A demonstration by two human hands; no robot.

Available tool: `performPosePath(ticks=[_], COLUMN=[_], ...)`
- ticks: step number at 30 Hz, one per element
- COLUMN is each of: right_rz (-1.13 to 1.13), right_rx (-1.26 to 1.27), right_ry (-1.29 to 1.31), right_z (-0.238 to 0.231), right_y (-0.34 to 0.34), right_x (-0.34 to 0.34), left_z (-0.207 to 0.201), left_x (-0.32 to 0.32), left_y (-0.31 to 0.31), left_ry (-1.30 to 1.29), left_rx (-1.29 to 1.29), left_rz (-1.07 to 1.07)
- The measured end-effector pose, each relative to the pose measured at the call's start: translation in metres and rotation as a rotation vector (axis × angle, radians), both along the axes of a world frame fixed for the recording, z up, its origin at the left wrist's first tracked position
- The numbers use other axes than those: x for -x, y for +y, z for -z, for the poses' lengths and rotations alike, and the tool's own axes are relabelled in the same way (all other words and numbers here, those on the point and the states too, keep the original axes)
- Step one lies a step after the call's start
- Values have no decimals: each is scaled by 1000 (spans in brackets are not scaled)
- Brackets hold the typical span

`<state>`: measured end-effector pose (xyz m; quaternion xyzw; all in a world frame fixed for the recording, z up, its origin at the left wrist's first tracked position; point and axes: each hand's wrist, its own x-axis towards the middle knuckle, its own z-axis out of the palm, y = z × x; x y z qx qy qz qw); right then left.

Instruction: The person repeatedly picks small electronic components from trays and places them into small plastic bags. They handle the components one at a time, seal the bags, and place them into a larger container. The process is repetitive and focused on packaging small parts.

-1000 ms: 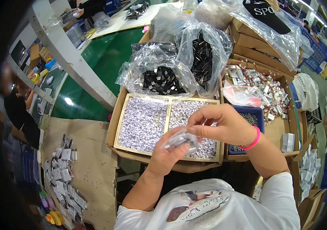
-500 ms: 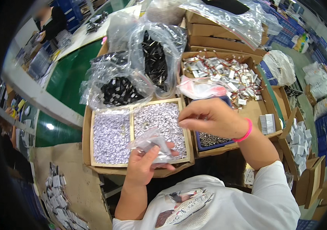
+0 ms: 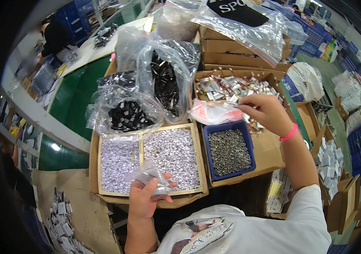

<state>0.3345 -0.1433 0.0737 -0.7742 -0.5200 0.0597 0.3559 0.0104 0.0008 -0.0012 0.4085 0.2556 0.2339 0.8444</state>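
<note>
Left hand (image 3: pixel 143 196) gripping one clear bag (image 3: pixel 158 181); right hand (image 3: pixel 266 111) at one bag bundle (image 3: pixel 212 113), grip unclear; one blue bin (image 3: pixel 249 137) near.

From the person's head, the left fisheye camera of a side-by-side pair looked down and forward, with the white shirt (image 3: pixel 248 228) close at six o'clock. The left hand (image 3: pixel 148 194) showed near, toward seven o'clock, and the right hand (image 3: pixel 266 112) toward three; a black cap (image 3: pixel 239 12) lay farther off at one.
</note>
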Motion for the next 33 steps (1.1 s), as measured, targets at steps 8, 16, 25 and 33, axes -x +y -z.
performPosePath(ticks=[8, 16, 25, 33], right_rz=[-462, -499, -715, -678], right_rx=[95, 750, 271, 178], right_ry=[-785, -979, -678, -379], right_z=[42, 70, 17, 43], right_y=[168, 222, 206, 238], right_x=[25, 33, 26, 105], left_z=[-3, -11, -8, -4], left_x=[8, 38, 51, 52], left_y=[-9, 4, 24, 31], left_ry=[-1, 34, -116, -47], left_rx=[58, -35, -40, -61], left_rz=[28, -100, -126, -148])
